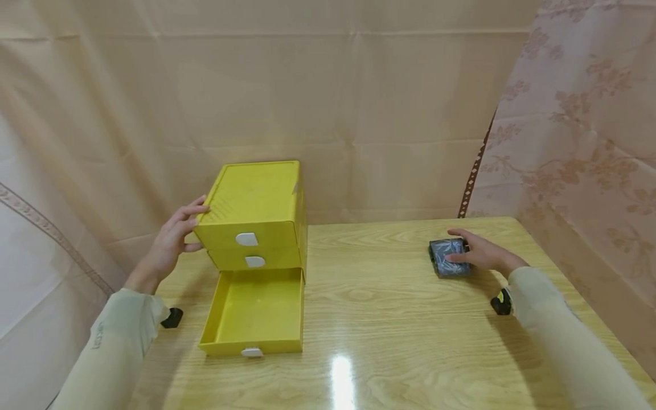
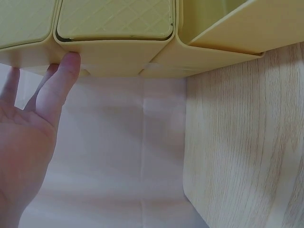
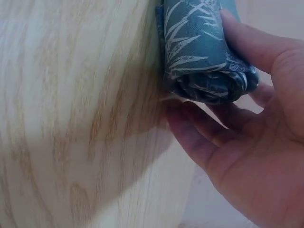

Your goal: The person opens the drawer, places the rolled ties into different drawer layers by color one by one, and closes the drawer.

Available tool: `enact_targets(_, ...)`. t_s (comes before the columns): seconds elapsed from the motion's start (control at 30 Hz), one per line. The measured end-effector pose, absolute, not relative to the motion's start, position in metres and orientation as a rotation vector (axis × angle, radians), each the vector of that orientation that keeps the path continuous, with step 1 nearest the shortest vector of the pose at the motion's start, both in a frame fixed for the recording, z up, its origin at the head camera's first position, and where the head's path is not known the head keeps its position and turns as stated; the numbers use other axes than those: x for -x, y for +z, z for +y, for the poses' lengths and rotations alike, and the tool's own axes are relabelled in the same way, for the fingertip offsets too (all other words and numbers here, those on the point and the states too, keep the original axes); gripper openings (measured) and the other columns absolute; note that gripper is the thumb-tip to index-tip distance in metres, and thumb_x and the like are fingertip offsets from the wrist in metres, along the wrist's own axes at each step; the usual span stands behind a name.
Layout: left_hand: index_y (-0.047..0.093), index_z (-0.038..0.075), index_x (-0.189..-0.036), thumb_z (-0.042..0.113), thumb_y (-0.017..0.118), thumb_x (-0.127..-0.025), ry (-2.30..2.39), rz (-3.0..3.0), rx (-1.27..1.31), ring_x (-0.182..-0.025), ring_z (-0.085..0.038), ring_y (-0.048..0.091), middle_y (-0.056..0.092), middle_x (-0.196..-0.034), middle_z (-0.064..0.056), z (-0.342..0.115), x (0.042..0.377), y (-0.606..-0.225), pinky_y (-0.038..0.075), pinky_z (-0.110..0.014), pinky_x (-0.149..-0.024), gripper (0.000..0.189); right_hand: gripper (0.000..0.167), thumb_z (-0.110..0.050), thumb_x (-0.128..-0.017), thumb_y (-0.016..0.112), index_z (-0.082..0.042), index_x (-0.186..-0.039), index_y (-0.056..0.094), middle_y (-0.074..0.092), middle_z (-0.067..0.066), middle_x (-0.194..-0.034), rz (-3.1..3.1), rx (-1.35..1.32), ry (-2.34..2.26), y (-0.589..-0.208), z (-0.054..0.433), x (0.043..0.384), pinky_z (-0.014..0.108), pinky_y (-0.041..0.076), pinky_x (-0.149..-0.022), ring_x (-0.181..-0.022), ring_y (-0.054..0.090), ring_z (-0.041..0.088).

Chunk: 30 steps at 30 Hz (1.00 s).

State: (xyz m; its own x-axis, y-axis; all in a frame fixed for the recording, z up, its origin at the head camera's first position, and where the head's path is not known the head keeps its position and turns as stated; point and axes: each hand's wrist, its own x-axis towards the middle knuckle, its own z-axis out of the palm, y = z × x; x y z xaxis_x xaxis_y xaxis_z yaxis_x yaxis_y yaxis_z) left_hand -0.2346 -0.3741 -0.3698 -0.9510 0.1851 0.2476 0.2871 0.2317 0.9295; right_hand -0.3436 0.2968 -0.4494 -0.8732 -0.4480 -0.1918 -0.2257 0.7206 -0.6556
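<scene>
A yellow drawer cabinet stands on the left of the table, its bottom drawer pulled out with nothing inside. My left hand rests its fingertips against the cabinet's left side near the upper front corner; in the left wrist view the fingers are fairly straight on the plastic. At the right, my right hand holds a folded bundle of dark blue-grey cloth with a white leaf print. The right wrist view shows the thumb on one side of the rolled cloth and curled fingers on the other.
The wood-grain table spreads between cabinet and cloth. A beige curtain hangs behind it, and a floral curtain borders the right side. Two white-tabbed drawers above the pulled-out one are closed.
</scene>
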Motion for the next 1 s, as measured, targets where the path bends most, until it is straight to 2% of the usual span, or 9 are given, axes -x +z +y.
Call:
enact_targets(0.1,0.051,0.014,-0.143,0.028,0.037,-0.111,-1.844,-2.388,0.466,-0.137,-0.012,0.037,0.015,-0.169,-0.002,-0.374,0.234,-0.37,0.056,-0.029,-0.08,0.037,0.085,-0.035,-0.097,0.07,0.009,-0.153,0.025,0.027,0.04,-0.152,2.603,0.478,-0.908,-0.451,0.297,0.345,0.07,0.026,-0.107,-0.136,0.028,0.057)
enact_targets(0.2,0.051,0.014,-0.143,0.027,0.037,-0.111,-1.852,-2.379,0.476,-0.136,-0.012,0.038,0.014,-0.169,-0.002,-0.374,0.235,-0.37,0.056,-0.029,-0.081,0.037,0.081,-0.034,-0.097,0.07,0.008,-0.152,0.027,0.039,0.037,-0.142,2.589,0.424,-0.938,-0.453,0.295,0.346,0.062,0.037,-0.102,-0.124,0.044,0.049)
enact_targets(0.27,0.051,0.014,-0.142,0.028,0.037,-0.111,-1.856,-2.375,0.479,-0.135,-0.012,0.038,0.015,-0.169,-0.003,-0.373,0.235,-0.37,0.057,-0.029,-0.08,0.037,0.079,-0.032,-0.098,0.07,0.008,-0.152,0.027,0.043,0.035,-0.137,2.561,0.385,-0.981,-0.453,0.294,0.345,0.055,0.04,-0.097,-0.116,0.048,0.042)
enact_targets(0.37,0.052,0.015,-0.142,0.028,0.038,-0.111,-1.865,-2.368,0.482,-0.135,-0.011,0.038,0.015,-0.169,-0.003,-0.373,0.236,-0.371,0.057,-0.028,-0.08,0.037,0.077,-0.029,-0.099,0.069,0.007,-0.151,0.027,0.044,0.032,-0.135,2.534,0.356,-1.018,-0.453,0.293,0.344,0.05,0.041,-0.094,-0.111,0.049,0.037)
enact_targets(0.6,0.052,0.016,-0.142,0.028,0.037,-0.111,-1.855,-2.375,0.475,-0.134,-0.011,0.039,0.016,-0.169,-0.001,-0.375,0.235,-0.372,0.057,-0.028,-0.08,0.036,0.076,-0.03,-0.099,0.068,0.005,-0.152,0.027,0.04,0.031,-0.14,2.497,0.341,-1.053,-0.455,0.291,0.343,0.051,0.04,-0.096,-0.113,0.048,0.036)
enact_targets(0.83,0.051,0.014,-0.142,0.027,0.036,-0.111,-1.86,-2.368,0.494,-0.138,-0.012,0.036,0.015,-0.169,-0.002,-0.376,0.235,-0.374,0.056,-0.028,-0.081,0.037,0.076,-0.033,-0.099,0.067,0.004,-0.153,0.028,0.046,0.028,-0.133,2.53,0.371,-1.058,-0.457,0.291,0.339,0.046,0.043,-0.091,-0.106,0.051,0.032)
enact_targets(1.0,0.052,0.014,-0.142,0.026,0.037,-0.111,-1.878,-2.348,0.497,-0.138,-0.013,0.036,0.016,-0.169,-0.002,-0.375,0.237,-0.374,0.057,-0.028,-0.081,0.036,0.077,-0.034,-0.097,0.071,0.002,-0.152,0.031,0.047,0.028,-0.132,2.591,0.343,-1.088,-0.459,0.289,0.334,0.046,0.043,-0.09,-0.106,0.052,0.033)
